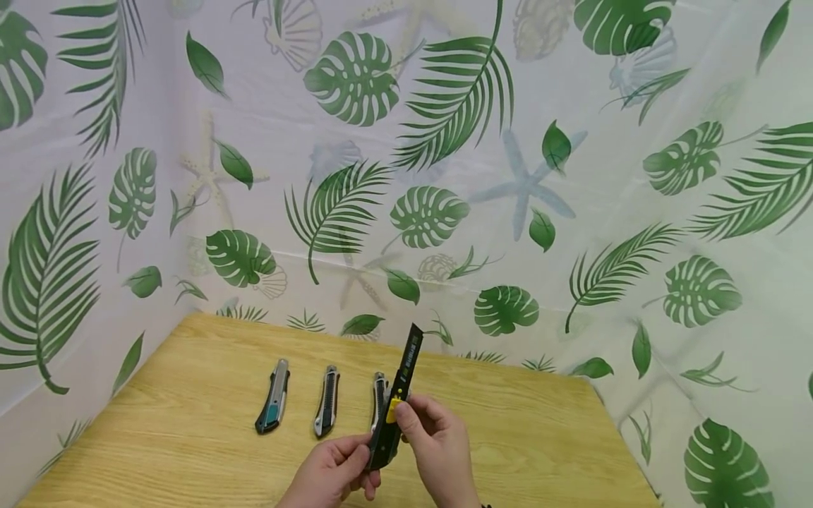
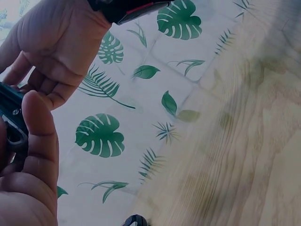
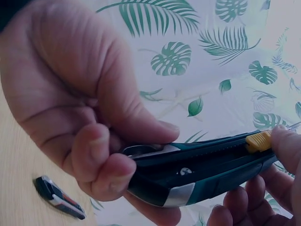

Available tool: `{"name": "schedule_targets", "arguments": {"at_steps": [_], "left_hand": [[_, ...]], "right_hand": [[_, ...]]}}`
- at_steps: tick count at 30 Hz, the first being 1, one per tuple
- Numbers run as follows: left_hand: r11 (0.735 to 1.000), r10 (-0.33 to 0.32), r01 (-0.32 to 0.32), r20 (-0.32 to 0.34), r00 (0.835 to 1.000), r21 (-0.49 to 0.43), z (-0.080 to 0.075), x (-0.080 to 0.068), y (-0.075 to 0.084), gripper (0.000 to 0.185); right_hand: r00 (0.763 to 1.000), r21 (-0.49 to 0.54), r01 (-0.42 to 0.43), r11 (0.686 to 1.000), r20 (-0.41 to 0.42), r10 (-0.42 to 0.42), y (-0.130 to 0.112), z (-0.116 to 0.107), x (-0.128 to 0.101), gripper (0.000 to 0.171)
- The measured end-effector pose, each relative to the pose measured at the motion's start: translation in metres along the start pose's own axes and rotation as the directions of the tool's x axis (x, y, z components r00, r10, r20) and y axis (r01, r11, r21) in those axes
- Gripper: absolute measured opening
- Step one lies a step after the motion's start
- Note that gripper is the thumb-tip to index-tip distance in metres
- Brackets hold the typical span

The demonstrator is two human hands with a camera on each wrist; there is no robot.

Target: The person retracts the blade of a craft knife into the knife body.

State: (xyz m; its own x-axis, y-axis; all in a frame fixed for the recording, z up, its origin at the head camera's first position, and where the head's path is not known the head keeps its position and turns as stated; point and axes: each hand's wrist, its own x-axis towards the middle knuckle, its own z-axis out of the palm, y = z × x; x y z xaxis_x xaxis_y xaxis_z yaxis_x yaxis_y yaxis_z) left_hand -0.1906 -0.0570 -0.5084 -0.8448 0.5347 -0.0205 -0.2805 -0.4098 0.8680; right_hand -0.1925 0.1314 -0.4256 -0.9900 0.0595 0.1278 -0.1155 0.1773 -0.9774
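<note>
Both hands hold a black utility knife point(image 1: 384, 443), tilted upright above the table, with its long dark blade point(image 1: 411, 351) extended upward. My left hand point(image 1: 332, 467) grips the rear end of the handle between thumb and fingers. My right hand point(image 1: 442, 446) pinches the knife farther up, its thumb on the yellow slider point(image 1: 393, 410). In the right wrist view, the handle point(image 3: 207, 181) shows dark green and silver trim and a screw. Only the handle's rear part point(image 2: 11, 106) enters the left wrist view, at the left edge.
Three more utility knives lie in a row on the wooden table point(image 1: 209, 395): one with a teal slider point(image 1: 274, 398), a silver-and-black one point(image 1: 327, 402), and another point(image 1: 379, 391) partly hidden behind the held knife. A leaf-patterned sheet point(image 1: 444, 268) hangs behind the table.
</note>
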Motion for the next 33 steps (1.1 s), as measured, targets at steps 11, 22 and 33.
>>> {"name": "schedule_targets", "arguments": {"at_steps": [11, 22, 33], "left_hand": [[1.0, 0.007, -0.006, 0.056, 0.998, -0.017, -0.004, -0.001, 0.0, 0.06], [1.0, 0.016, -0.015, 0.042, 0.999, -0.015, -0.002, -0.005, 0.002, 0.052], [1.0, 0.009, -0.009, 0.02, 1.0, 0.004, -0.002, -0.006, 0.002, 0.051]], "right_hand": [[0.994, 0.083, 0.05, 0.995, 0.097, -0.058, -0.006, 0.0, -0.008, 0.03], [0.991, 0.063, 0.06, 0.996, 0.118, -0.067, -0.006, 0.002, -0.01, 0.033], [0.987, 0.033, 0.073, 0.997, 0.139, -0.077, -0.005, 0.003, -0.011, 0.037]]}}
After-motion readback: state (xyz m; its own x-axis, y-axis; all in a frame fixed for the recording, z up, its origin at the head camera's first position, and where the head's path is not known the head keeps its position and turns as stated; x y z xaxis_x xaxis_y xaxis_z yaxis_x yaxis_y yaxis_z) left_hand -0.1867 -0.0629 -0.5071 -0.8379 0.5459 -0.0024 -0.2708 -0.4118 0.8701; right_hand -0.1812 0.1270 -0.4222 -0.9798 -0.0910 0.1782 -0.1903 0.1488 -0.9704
